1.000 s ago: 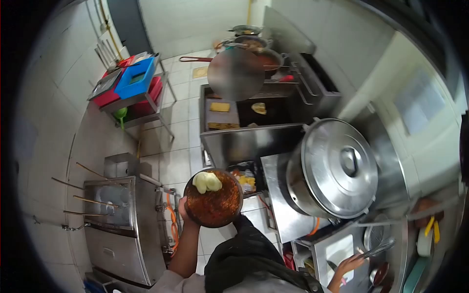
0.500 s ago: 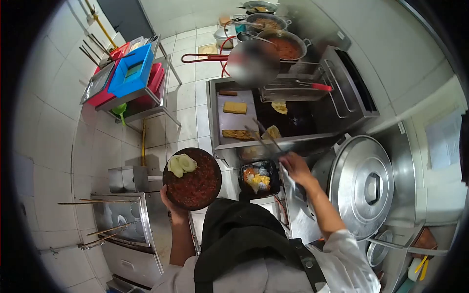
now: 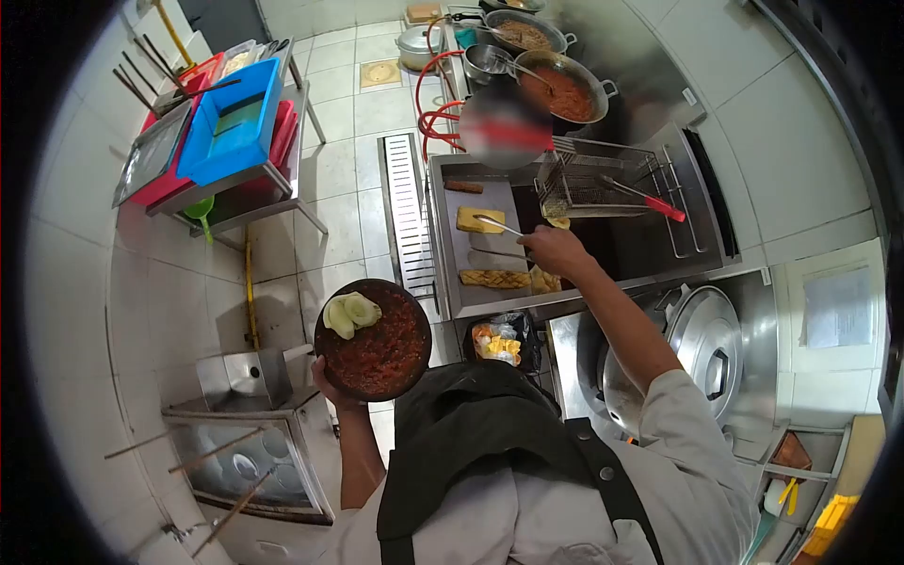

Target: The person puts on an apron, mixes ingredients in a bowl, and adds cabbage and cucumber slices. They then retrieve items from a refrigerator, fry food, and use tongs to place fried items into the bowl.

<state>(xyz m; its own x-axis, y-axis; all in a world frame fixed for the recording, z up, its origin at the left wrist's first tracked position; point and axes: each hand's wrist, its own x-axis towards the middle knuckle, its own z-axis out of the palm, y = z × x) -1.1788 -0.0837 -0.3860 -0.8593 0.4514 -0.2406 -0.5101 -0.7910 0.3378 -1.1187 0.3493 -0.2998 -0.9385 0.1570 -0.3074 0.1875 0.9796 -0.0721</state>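
Observation:
My left hand (image 3: 330,386) holds up a dark round dish (image 3: 427,331) from its near left edge. Chunky red sauce (image 3: 377,353) covers most of it, and pale green slices (image 3: 354,314) lie at its far left. In my right hand (image 3: 557,252) is a pair of metal tongs (image 3: 508,228), arms spread apart. The upper arm's tip overlaps a yellow block (image 3: 471,219) on the fryer's metal tray (image 3: 490,202). Closer to me on that tray lies a golden scored piece (image 3: 494,279), and a brown strip (image 3: 463,186) rests at its far end.
A wire basket (image 3: 603,184) sits over the fryer, with red-handled tongs (image 3: 664,207) on it. Pans of red food (image 3: 560,94) stand behind. A lidded pot (image 3: 702,330) is at the right, a bin (image 3: 499,341) below the fryer, and a blue tub (image 3: 226,122) at far left.
My right hand has moved forward with the tongs, from the fryer's near edge to over the tray by the yellow block. The view has shifted; my left hand still holds the dish.

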